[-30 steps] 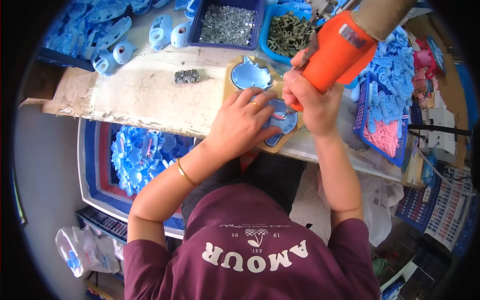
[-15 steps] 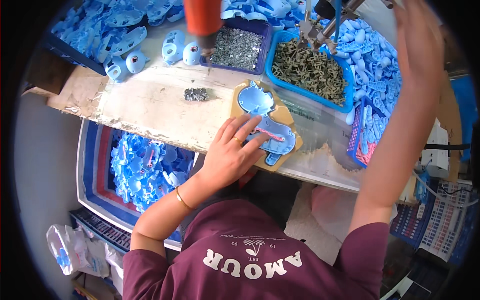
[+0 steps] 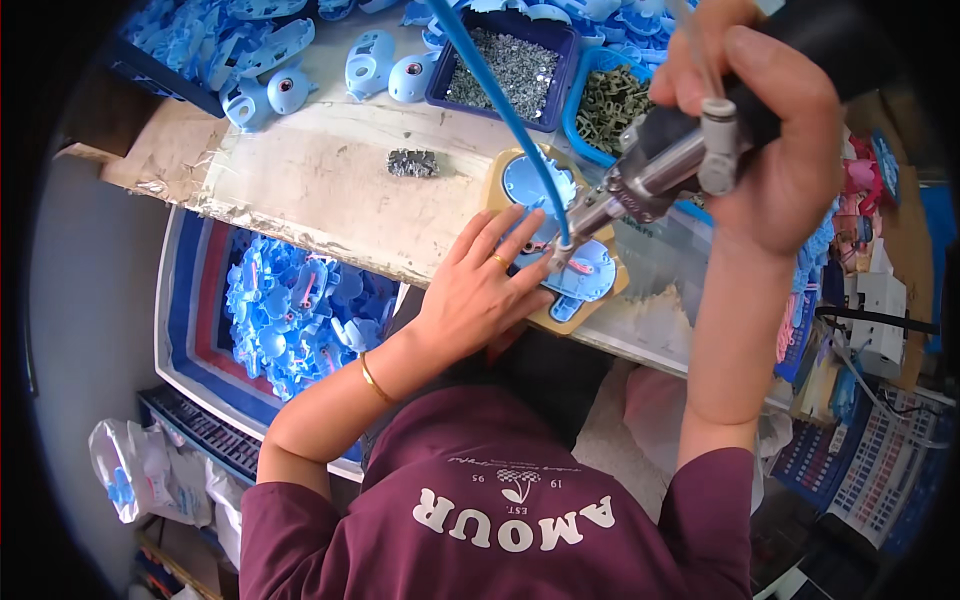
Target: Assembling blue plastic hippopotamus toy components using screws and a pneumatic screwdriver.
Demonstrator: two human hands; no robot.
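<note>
My left hand (image 3: 480,285) lies with outstretched fingers on a light-blue plastic shell (image 3: 592,268), which sits in a tan holding block (image 3: 497,185) by the table's front edge. A pink strip shows inside the shell. My right hand (image 3: 785,150) grips a black and metal powered screwdriver (image 3: 650,175) with a blue hose (image 3: 495,95) running to its nose. The tool slants down to the left, its tip over the shell close to my left fingertips. Whether the tip touches the shell, I cannot tell.
Small metal parts (image 3: 412,163) lie piled on the table. Behind are a purple tray of screws (image 3: 437,85), a blue basket of metal pieces (image 3: 573,115) and rounded blue parts (image 3: 410,78). A bin (image 3: 185,290) of blue shells stands below the table at left.
My right hand, earlier raised at the upper right, has come down and left with the screwdriver to the shell. The orange tool has left the view. My left hand stays on the shell.
</note>
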